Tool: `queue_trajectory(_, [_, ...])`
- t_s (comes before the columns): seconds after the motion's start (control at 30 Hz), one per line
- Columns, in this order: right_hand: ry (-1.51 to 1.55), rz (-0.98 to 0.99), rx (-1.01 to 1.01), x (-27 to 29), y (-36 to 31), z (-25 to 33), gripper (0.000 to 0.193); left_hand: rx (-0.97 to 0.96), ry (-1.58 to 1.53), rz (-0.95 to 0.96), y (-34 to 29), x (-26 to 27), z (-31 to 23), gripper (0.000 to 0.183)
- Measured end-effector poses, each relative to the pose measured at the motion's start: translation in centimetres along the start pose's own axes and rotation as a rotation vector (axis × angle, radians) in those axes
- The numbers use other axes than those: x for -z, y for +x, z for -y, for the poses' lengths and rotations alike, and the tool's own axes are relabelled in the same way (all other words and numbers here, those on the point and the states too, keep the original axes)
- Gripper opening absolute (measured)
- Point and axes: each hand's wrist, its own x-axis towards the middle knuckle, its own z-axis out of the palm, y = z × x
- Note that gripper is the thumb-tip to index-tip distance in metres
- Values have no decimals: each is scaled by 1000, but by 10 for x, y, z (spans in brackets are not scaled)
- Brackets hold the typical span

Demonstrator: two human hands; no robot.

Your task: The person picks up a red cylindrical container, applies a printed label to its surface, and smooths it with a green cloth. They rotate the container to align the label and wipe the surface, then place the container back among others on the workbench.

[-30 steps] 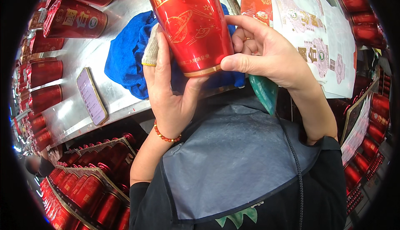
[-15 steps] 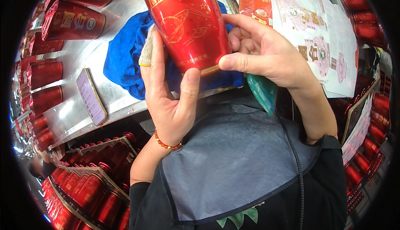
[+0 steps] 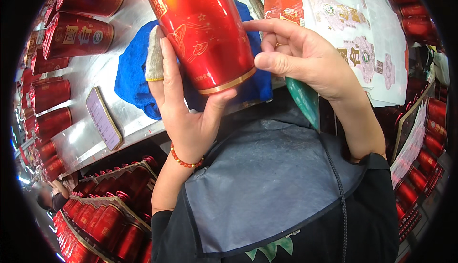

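Red bottle (image 3: 202, 36) hung tilted over blue cloth (image 3: 135, 67); left hand (image 3: 183, 105) grasped its left side and base. Right hand (image 3: 307, 62) met its right side, grip unclear. Judged: firm base support best prevented slips.

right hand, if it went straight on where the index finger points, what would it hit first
The right hand would most likely meet the red container first; its side lies just by the index fingertip, though this view leaves any gap unclear.
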Motion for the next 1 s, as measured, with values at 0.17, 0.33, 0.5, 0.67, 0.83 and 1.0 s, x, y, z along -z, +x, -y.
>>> queue_trajectory(0.17, [-73,-38,69,-18,-3,3,72,-33,-17,47,0,2,5,103])
queue_trajectory(0.33, [-162,-61,106,-20,0,0,77,-33,-4,53,-1,2,4,104])
queue_trajectory(0.5, [-71,-21,109,-18,0,0,76,-58,39,61,0,3,3,104])
queue_trajectory(0.67, [-40,-15,116,-18,-1,-2,74,-52,43,60,0,2,3,103])
queue_trajectory(0.83, [-27,34,5,-6,2,11,68,-63,30,66,-1,3,7,101])
queue_trajectory(1.0, [-204,28,59,10,22,17,67,-22,-137,-51,-9,-2,5,82])
